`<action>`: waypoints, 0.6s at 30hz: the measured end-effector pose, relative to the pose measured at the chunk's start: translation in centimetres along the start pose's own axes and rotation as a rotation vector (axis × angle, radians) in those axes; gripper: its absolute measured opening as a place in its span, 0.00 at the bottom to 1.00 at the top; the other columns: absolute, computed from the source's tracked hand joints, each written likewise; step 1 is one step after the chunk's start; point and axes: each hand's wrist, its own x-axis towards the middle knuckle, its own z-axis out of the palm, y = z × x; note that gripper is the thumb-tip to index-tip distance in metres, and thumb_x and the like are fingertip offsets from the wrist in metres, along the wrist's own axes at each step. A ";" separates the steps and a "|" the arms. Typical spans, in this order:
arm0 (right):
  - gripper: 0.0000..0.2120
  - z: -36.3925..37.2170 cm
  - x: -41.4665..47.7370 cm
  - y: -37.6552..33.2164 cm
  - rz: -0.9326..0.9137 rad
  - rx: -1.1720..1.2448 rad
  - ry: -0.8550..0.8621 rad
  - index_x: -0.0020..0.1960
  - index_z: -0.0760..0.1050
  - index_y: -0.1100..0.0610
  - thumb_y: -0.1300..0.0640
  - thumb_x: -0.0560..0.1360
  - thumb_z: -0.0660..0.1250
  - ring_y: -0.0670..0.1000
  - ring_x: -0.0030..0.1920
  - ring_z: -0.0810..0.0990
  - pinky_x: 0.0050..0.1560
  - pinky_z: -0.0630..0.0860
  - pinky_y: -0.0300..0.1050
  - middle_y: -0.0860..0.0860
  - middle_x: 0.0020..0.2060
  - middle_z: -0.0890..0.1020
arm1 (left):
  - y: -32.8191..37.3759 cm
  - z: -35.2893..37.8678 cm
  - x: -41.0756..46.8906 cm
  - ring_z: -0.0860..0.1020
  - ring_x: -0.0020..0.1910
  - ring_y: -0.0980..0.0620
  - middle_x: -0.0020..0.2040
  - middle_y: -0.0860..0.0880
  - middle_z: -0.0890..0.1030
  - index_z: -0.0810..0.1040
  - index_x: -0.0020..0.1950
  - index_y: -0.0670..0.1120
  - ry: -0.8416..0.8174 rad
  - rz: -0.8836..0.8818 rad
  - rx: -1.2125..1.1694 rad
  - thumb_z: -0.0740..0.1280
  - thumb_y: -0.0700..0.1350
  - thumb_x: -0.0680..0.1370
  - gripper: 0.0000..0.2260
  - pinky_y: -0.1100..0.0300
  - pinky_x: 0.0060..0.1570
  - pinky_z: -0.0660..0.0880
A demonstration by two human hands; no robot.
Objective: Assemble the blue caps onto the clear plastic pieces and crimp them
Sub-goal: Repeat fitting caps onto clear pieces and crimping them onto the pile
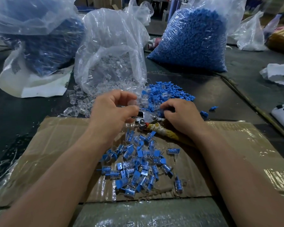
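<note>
Your left hand (113, 110) has its fingers curled in toward the thumb. It pinches a clear plastic piece (131, 102), which shows only as a blur, just above the crimping tool (146, 119). Your right hand (182, 119) lies knuckles-up, fingers bent down into the near edge of the loose blue caps (167, 94); whether it grips one cannot be told. The tool's metal head lies between your hands at the far edge of the cardboard sheet (56, 145), and its cloth-wrapped handle runs under your right wrist. Behind your left hand an open clear bag (110, 46) holds clear pieces, with loose clear pieces (79, 102) lying at its mouth. Further right stands a full bag of blue caps (192, 40). At far left, a larger bag (39, 38) holds darker blue parts. Assembled pieces (138, 166), blue inside clear, lie heaped on the cardboard between your forearms.
</note>
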 end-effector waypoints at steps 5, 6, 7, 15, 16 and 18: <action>0.14 -0.1 0.0 0.5 0.046 0.064 0.090 0.54 0.80 0.55 0.67 0.74 0.60 0.44 0.47 0.75 0.50 0.70 0.36 0.50 0.51 0.82 | 0.0 -0.1 0.0 0.81 0.36 0.53 0.42 0.47 0.82 0.79 0.42 0.47 0.008 -0.016 0.028 0.70 0.32 0.70 0.10 0.64 0.37 0.80; 0.14 0.0 0.0 0.5 0.050 0.068 0.109 0.54 0.79 0.56 0.67 0.74 0.60 0.43 0.47 0.74 0.50 0.69 0.36 0.50 0.51 0.82 | -0.1 -0.1 0.1 0.81 0.35 0.53 0.41 0.46 0.82 0.79 0.41 0.47 0.017 -0.015 0.035 0.69 0.31 0.70 0.10 0.63 0.37 0.80; 0.13 0.0 0.0 0.6 0.057 0.071 0.126 0.55 0.79 0.56 0.65 0.75 0.61 0.43 0.47 0.73 0.49 0.69 0.36 0.51 0.52 0.81 | -0.1 -0.1 0.1 0.81 0.35 0.53 0.41 0.46 0.82 0.79 0.40 0.47 0.029 -0.013 0.039 0.69 0.31 0.70 0.10 0.63 0.37 0.80; 0.10 -0.5 0.1 0.1 0.166 -0.038 -0.061 0.51 0.80 0.50 0.57 0.73 0.63 0.48 0.49 0.75 0.60 0.71 0.54 0.48 0.53 0.81 | -0.2 -0.1 0.2 0.81 0.33 0.54 0.40 0.45 0.81 0.78 0.39 0.46 0.062 0.003 0.049 0.70 0.32 0.70 0.09 0.64 0.37 0.79; 0.08 -0.5 0.2 0.1 0.169 -0.020 -0.059 0.47 0.80 0.49 0.57 0.73 0.63 0.47 0.47 0.74 0.59 0.71 0.53 0.47 0.51 0.81 | -0.2 -0.1 0.2 0.81 0.33 0.55 0.40 0.45 0.81 0.78 0.39 0.46 0.062 0.002 0.056 0.70 0.32 0.69 0.09 0.65 0.36 0.79; 0.08 -0.4 0.2 0.1 0.162 0.007 -0.047 0.45 0.79 0.48 0.59 0.73 0.63 0.45 0.46 0.73 0.57 0.72 0.48 0.47 0.50 0.81 | -0.2 0.0 0.2 0.81 0.32 0.55 0.40 0.45 0.81 0.78 0.39 0.46 0.062 0.002 0.070 0.71 0.33 0.69 0.09 0.66 0.35 0.79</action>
